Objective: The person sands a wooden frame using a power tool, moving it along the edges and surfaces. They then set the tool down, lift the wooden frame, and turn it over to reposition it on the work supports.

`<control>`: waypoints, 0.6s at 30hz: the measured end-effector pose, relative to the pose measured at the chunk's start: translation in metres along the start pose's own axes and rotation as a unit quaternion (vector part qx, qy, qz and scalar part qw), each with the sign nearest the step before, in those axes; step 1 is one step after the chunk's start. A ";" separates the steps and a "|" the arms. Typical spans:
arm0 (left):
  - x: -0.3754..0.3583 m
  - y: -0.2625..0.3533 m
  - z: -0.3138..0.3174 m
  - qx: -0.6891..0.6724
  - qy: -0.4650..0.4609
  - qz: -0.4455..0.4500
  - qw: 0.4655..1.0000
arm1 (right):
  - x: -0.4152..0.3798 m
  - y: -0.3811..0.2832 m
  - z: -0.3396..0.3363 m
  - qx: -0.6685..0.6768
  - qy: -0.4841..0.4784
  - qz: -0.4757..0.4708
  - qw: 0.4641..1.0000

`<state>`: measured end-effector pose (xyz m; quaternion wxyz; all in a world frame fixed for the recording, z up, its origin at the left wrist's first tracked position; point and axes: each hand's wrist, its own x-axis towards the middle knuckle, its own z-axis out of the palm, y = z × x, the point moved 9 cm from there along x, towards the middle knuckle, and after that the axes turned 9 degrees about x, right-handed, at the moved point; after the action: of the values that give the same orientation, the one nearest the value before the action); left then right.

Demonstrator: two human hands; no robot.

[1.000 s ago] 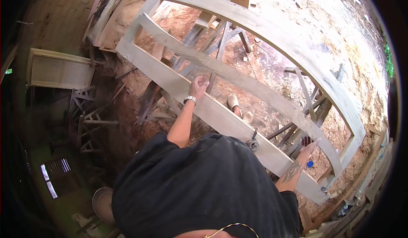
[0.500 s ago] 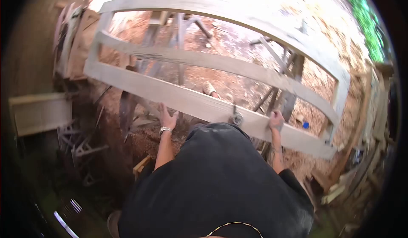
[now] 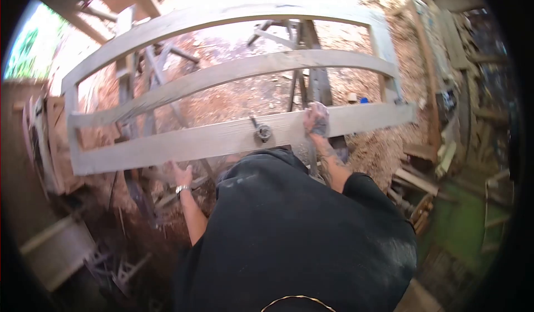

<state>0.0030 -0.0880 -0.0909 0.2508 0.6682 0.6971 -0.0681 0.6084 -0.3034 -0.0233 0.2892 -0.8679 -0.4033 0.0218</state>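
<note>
A large pale wooden frame (image 3: 222, 139) with a curved middle rail (image 3: 239, 72) lies across the view in front of my body. My right hand (image 3: 317, 118) is closed over the upper edge of its near board, right of centre. Beneath the near board's lower edge, my left hand (image 3: 181, 175) has its fingers spread, close to or touching the wood; its fingertips are blurred. A small round metal object with a dark stem (image 3: 263, 133) sits on the near board between my hands.
Wooden trestle legs (image 3: 317, 78) stand under the frame. Wood shavings (image 3: 367, 150) cover the ground. Boards are stacked at the left (image 3: 53, 139) and the right (image 3: 453, 39). A blue round object (image 3: 364, 100) lies beyond the near board.
The view has turned, so the frame now tilts the other way and appears farther left. My right hand remains at the near board; my left hand appears lower and farther left.
</note>
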 end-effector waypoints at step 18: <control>-0.132 -0.220 0.225 -0.366 -0.259 -0.150 0.881 | -0.163 0.012 -0.003 -0.006 -0.001 0.057 0.998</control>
<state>-0.1537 -0.3247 -0.2807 0.6358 0.3745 0.6747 -0.0161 0.5073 -0.4274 -0.0588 0.2819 -0.8912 -0.3534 0.0365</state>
